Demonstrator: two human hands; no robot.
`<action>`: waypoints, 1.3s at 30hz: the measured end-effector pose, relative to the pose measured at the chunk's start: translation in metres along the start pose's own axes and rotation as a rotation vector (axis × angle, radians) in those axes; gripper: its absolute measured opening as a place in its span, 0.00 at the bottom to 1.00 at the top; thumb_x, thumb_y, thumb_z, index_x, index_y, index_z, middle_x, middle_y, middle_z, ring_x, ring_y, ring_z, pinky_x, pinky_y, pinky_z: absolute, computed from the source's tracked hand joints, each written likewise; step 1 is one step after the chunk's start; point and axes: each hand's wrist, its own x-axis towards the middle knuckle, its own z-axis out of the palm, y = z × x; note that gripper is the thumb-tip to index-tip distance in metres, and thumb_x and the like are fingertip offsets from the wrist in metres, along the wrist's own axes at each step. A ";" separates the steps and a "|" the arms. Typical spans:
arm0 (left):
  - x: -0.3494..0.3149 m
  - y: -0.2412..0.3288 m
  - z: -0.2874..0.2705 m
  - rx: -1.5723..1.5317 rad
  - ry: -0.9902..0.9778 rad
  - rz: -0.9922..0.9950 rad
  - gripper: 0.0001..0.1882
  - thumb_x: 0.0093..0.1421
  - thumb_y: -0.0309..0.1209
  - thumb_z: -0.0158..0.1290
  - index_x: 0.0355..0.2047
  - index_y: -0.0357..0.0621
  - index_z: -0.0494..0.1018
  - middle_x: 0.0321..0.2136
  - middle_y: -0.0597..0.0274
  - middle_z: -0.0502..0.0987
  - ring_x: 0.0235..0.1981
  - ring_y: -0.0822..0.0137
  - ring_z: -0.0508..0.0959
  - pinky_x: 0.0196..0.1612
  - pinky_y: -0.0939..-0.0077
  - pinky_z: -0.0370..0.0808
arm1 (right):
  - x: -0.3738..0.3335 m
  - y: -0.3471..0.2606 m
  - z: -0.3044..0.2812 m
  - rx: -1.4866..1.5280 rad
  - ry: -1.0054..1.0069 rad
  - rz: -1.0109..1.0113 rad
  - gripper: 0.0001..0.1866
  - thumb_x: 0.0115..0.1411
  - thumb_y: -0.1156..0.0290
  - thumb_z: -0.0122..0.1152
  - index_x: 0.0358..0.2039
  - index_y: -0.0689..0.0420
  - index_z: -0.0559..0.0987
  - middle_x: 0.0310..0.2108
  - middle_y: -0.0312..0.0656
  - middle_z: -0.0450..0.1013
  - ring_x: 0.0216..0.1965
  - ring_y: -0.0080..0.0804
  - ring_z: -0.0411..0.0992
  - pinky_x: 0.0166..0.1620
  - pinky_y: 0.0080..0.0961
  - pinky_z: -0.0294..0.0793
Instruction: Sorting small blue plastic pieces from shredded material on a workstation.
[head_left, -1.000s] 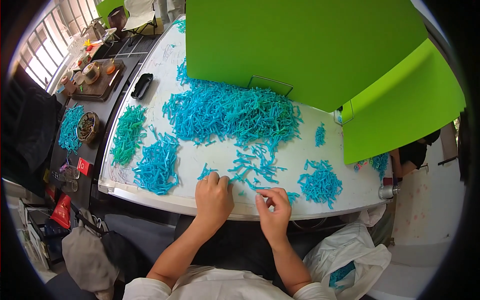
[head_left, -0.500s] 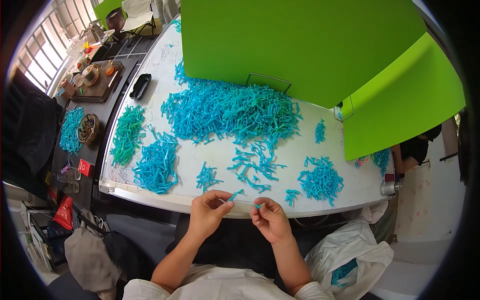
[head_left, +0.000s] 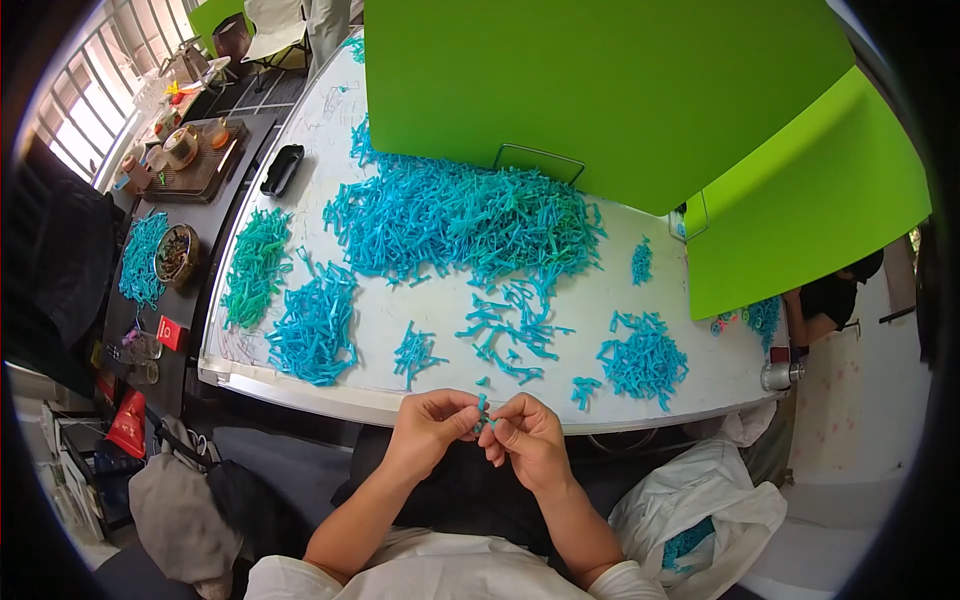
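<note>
Now that our left grip (head_left: 428, 427) and right grip (head_left: 532, 437) have drawn together at lower centre, both pinch teal pieces (head_left: 482, 403), count unclear, bringing them side by side. Beyond, we see one loose bit (head_left: 483, 381) on the table (head_left: 725, 370), three small clusters (head_left: 415, 356), then one big heap (head_left: 450, 222) at upper centre.

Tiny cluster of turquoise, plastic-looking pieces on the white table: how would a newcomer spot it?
Find the large white table, then its near edge. There, up and right of the bare right hand, lies the tiny turquoise cluster. It has only a few pieces, far fewer than the broad turquoise-blue heap at its upper right.
</note>
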 end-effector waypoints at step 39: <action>-0.027 -0.005 0.040 0.526 0.241 0.301 0.04 0.59 0.18 0.68 0.32 0.35 0.83 0.28 0.60 0.84 0.28 0.75 0.81 0.33 0.78 0.78 | -0.019 0.010 0.001 -0.372 0.097 -0.151 0.14 0.69 0.72 0.66 0.53 0.63 0.79 0.38 0.45 0.83 0.38 0.31 0.82 0.44 0.27 0.84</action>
